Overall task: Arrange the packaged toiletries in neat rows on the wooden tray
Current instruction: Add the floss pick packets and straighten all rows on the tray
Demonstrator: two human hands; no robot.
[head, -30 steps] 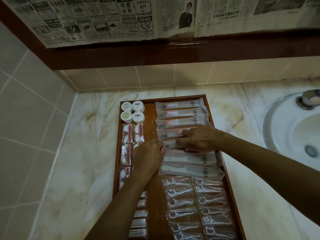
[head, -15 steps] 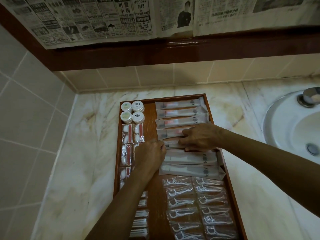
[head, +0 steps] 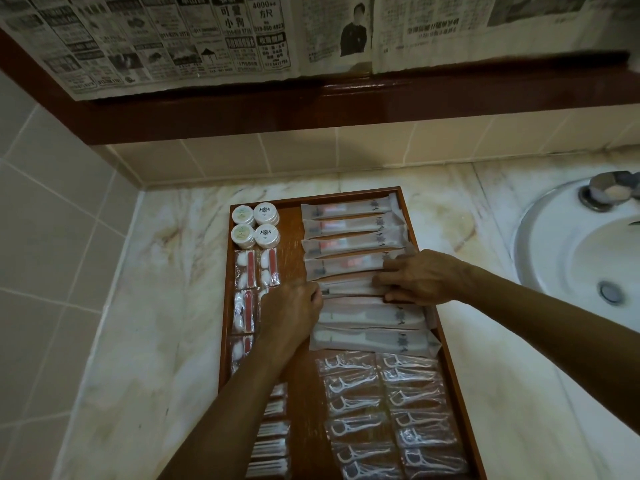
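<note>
Head view, left hand (head: 292, 313) and right hand (head: 420, 279) pinching toothbrush packet (head: 348, 288), fingertips hidden, tray (head: 450, 348) cropped

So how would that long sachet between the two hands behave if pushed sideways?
The long sachet looks like thin, glossy film, so it would probably slide easily on the wooden tray. It lies flat, so rolling seems unlikely. Its ends may crumple where the left hand and right hand pinch.

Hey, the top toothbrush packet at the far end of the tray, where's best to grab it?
Probably pinch the toothbrush packet at its two short ends, from above. It lies flat and crosswise, its near long edge against the next packet, its far edge close to the tray rim.
</note>
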